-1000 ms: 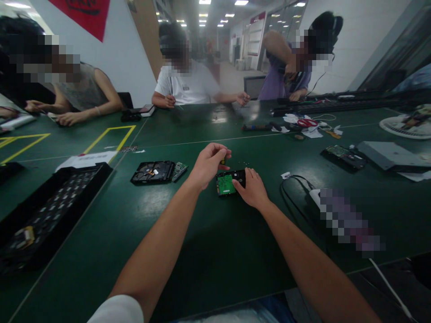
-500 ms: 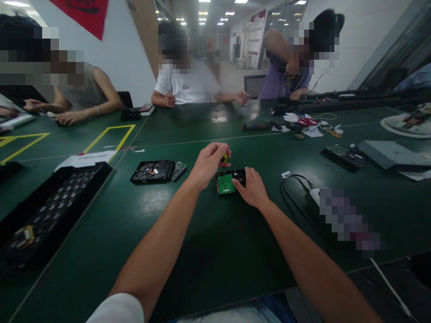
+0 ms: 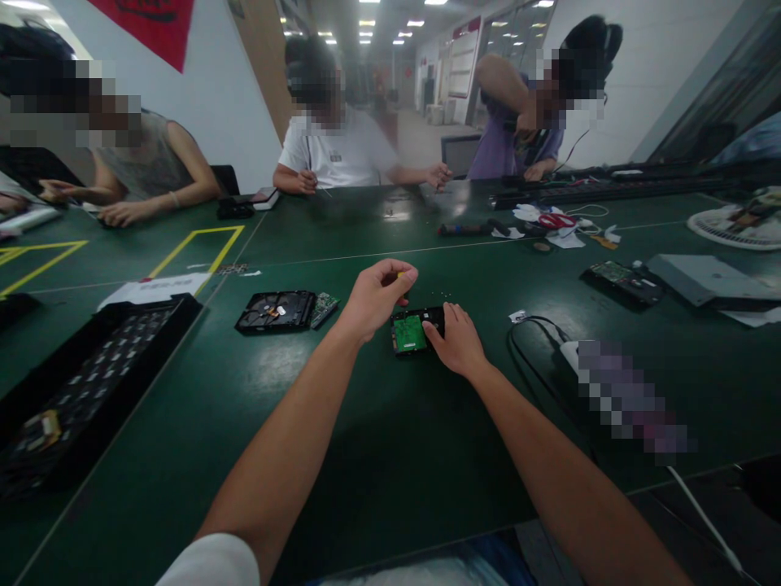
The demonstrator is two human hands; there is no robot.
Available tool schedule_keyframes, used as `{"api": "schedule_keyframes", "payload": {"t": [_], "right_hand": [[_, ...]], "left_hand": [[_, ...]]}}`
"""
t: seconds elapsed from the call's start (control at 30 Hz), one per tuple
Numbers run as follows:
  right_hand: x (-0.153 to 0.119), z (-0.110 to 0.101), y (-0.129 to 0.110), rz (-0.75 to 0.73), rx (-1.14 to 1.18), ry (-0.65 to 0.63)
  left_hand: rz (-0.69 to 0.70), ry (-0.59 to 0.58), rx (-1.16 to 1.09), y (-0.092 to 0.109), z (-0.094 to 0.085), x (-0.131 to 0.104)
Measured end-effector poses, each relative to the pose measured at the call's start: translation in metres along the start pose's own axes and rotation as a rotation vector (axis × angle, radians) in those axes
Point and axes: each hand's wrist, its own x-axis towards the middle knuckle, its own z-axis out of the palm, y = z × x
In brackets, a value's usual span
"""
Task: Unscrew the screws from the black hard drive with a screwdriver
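Note:
A hard drive (image 3: pixel 407 332) lies on the green table with its green circuit board facing up. My right hand (image 3: pixel 459 338) grips its right end, the thumb on top near the board and the fingers along the far edge. Over the drive's far left part, my left hand (image 3: pixel 383 297) is closed in a pinch round a small screwdriver (image 3: pixel 401 276). Only a bit of its yellow handle shows; its tip is hidden behind the fingers. Several tiny screws (image 3: pixel 442 295) are scattered just beyond the drive.
Left of my hands lie an opened drive case (image 3: pixel 277 312) and a loose circuit board (image 3: pixel 324 309). A long black tray (image 3: pixel 152 325) stands farther left. At right are a cable (image 3: pixel 518 346), another drive (image 3: pixel 622 283) and a grey box (image 3: pixel 713 281). Three people sit across the table.
The fingers of my left hand have shifted round the screwdriver, the thumb now covering more of its yellow handle. My right hand and the hard drive stay in place.

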Motion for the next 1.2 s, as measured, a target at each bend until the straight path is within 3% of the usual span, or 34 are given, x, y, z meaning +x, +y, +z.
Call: {"api": "schedule_keyframes", "payload": {"t": [0.3, 0.43, 0.6, 0.87, 1.2], "right_hand": [[-0.001, 0.003, 0.001, -0.038, -0.015, 0.041], [-0.001, 0.004, 0.002, -0.047, -0.021, 0.055], [0.0, 0.005, 0.003, -0.054, -0.019, 0.053], [-0.001, 0.002, 0.0, -0.029, -0.015, 0.039], [0.0, 0.003, 0.0, -0.028, -0.016, 0.024]], "left_hand": [[-0.136, 0.055, -0.198, 0.008, 0.006, -0.001], [-0.114, 0.041, -0.216, 0.009, 0.006, 0.0], [-0.085, 0.038, -0.173, 0.004, 0.004, 0.001], [0.009, 0.066, 0.072, -0.004, -0.001, 0.002], [-0.106, 0.037, -0.155, 0.004, 0.005, 0.0]]}}
